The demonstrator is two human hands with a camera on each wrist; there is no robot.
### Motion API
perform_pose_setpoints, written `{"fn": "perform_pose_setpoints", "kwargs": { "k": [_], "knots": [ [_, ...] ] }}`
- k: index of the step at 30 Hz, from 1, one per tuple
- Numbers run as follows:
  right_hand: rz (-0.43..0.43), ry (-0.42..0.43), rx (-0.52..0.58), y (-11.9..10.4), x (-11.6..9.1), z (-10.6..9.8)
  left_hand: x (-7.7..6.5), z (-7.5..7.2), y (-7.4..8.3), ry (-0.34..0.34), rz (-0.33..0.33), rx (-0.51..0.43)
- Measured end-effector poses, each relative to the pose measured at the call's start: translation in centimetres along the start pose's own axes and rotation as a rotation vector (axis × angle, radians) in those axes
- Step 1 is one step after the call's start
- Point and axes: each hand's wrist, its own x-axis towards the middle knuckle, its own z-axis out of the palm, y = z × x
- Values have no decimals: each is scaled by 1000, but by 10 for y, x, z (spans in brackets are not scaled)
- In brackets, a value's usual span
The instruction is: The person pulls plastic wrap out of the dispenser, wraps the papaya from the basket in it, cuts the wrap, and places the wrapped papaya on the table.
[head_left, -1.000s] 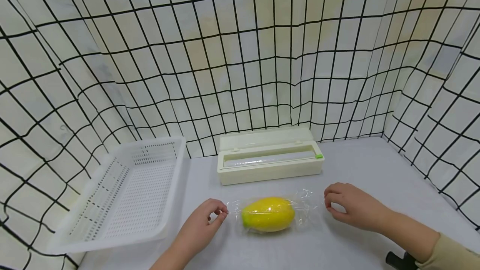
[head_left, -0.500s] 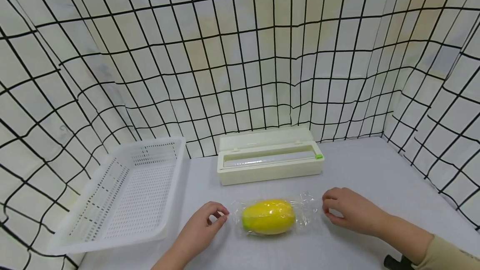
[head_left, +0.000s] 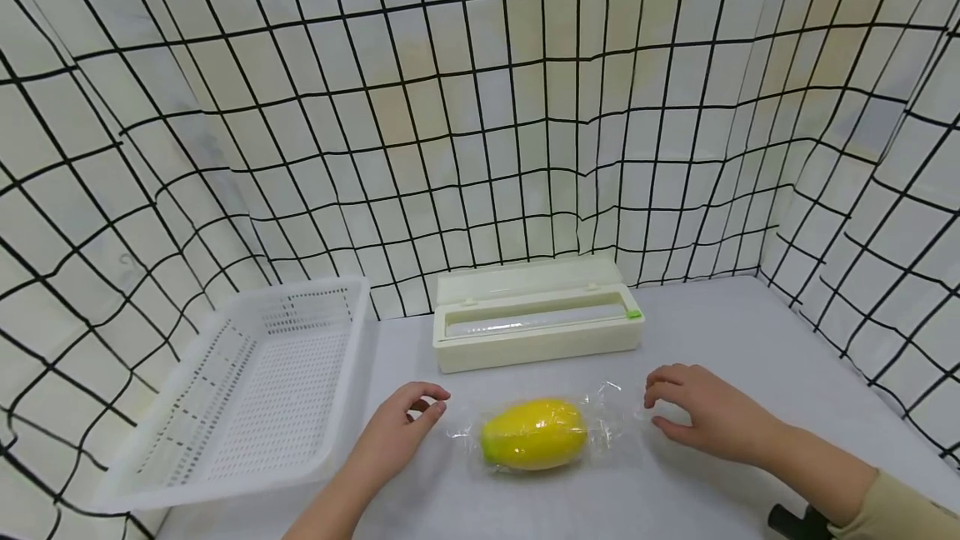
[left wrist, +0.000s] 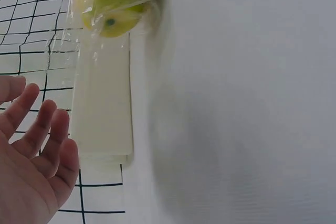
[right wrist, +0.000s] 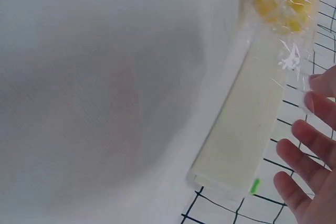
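A yellow, mango-like fruit [head_left: 534, 435] with a greenish end lies on the white table, wrapped in clear plastic film [head_left: 606, 419] whose loose ends stick out on both sides. My left hand [head_left: 396, 432] hovers left of the film, fingers loosely bent and holding nothing; the left wrist view shows its relaxed fingers [left wrist: 55, 129]. On the other side, my right hand [head_left: 708, 415] is beside the film's right end, with a gap between thumb and index finger. In the right wrist view, film reaches close to those fingertips [right wrist: 313, 100]; whether they touch is unclear.
Behind the fruit stands a cream cling film dispenser [head_left: 540, 348], lid raised, a roll inside and a green slider at its right. A white perforated basket [head_left: 348, 390] sits at left. Black wire mesh [head_left: 487, 148] surrounds the table's back and sides.
My left hand has drawn slightly left and up, away from the film's left end. The right hand's thumb and index finger have parted a little. The wrapped fruit stays nearly in place.
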Motion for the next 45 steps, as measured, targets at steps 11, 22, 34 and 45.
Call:
{"fn": "perform_pose_setpoints", "kwargs": {
  "k": [11,22,34,45],
  "knots": [
    [221,-32,359,-43,-7,-25,32,0,25,-409,63,140],
    [590,-609,1113,-80,17,13,60,7,30,-606,101,190],
    [810,-504,1280,-93,42,49,58,18,24,-666,22,299],
    [816,-398,1052,-81,65,50,30,32,31,-654,60,281]
  ]
}}
